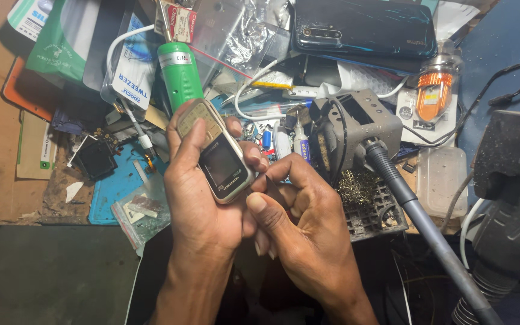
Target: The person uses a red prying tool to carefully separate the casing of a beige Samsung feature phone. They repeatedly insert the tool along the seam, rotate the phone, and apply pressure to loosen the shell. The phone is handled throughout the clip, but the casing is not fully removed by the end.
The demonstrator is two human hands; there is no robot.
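Silver-cased keypad phone [218, 150] rests in my left hand [203, 192], fingers [245, 150] wrapped around it, above the table's near edge. I judge it is assembled and under inspection. My right hand [299, 225] is curled beside it, touching the phone's lower corner, holding nothing I can see. Green cylinder [179, 72] and white tweezer package [135, 72] lie toward the far edge.

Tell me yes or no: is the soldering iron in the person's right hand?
No. The soldering iron rests in its grey stand, while the right hand is curled beside the small keypad phone gripped by the left hand.
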